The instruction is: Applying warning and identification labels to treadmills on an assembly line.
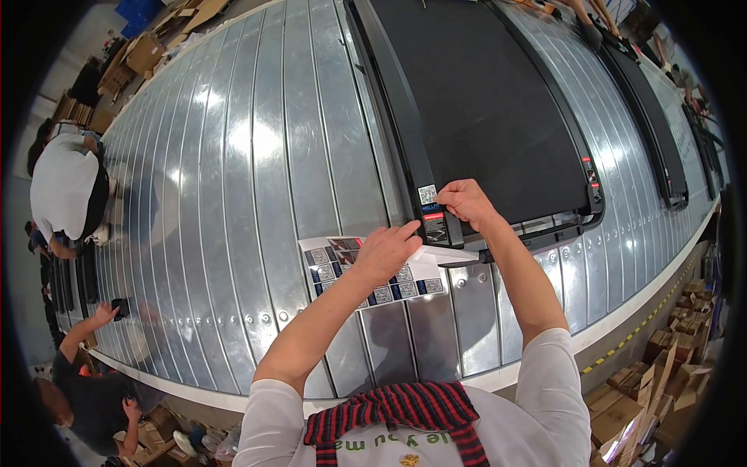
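A black treadmill point(490, 117) with a flat belt lies on the metal slats in front of me. On its near left corner is a group of stickers: a white code sticker point(427, 194) and a red-and-black warning label point(436, 226). My right hand point(471, 206) pinches at the edge of a small dark blue sticker point(430, 208) between them. My left hand point(387, 253) has its index finger stretched to the warning label's left edge. Under this hand lies a white sheet of stickers point(319, 261), partly covered by it; its curled fingers are partly hidden.
More dark treadmill frames point(650, 117) lie further right, where another person's hands point(603, 23) reach in. At the left, one person in white point(66, 183) bends over the slatted line and another in dark clothes point(89, 405) reaches across. Cardboard boxes point(615, 409) crowd the lower right.
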### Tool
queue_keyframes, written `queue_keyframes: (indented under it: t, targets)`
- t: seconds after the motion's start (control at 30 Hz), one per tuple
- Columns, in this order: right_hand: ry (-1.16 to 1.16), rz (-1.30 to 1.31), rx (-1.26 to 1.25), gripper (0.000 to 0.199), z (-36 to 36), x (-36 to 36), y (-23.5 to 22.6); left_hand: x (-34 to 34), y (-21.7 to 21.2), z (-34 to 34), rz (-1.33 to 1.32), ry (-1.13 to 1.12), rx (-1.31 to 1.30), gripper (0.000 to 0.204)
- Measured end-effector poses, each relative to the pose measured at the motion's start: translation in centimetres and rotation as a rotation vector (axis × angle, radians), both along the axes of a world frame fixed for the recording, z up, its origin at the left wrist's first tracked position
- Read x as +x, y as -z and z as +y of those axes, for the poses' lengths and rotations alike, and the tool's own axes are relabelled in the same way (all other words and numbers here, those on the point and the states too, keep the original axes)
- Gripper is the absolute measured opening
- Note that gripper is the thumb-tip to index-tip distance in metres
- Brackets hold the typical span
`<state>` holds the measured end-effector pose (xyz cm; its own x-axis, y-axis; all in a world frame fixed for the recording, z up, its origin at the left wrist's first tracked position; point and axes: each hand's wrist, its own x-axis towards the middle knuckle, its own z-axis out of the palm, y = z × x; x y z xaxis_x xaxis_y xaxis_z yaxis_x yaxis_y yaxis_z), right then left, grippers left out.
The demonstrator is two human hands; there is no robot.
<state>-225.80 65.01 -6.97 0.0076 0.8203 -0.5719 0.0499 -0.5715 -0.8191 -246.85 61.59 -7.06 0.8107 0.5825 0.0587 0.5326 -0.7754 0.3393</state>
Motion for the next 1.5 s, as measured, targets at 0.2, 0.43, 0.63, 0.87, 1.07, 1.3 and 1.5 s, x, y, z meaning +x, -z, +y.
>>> queue_keyframes:
  t: [0.2,0.43,0.63,0.87,1.07,1.3,1.5]
  targets:
    - [0.012,-0.034,0.04,0.009,-0.2,-0.1,0.4,-0.1,0.0,0.0,0.016,-0.007,-0.009,0.012]
    - [0.017,-0.032,0.039,0.008,-0.1,-0.1,0.5,-0.4,0.1,0.0,0.004,0.008,-0.007,0.012]
    - [0.019,-0.008,-0.01,0.009,-0.1,0.0,0.0,-0.3,0.5,0.2,-0.05,0.006,-0.013,0.024]
    - [0.028,-0.024,0.013,0.01,-0.2,-0.3,-0.1,-0.3,0.5,0.3,-0.037,0.006,-0.01,0.023]
    - [0.031,-0.013,0.047,0.009,-0.2,-0.1,0.5,0.4,0.3,0.8,-0.06,0.021,-0.006,0.02]
    - [0.018,-0.079,0.12,0.009,-0.3,-0.5,1.5,1.4,0.9,1.6,-0.005,0.014,0.003,0.01]
    - [0.022,-0.126,0.214,0.009,-1.1,-0.7,0.8,1.9,0.4,1.2,0.046,-0.032,-0.034,0.009]
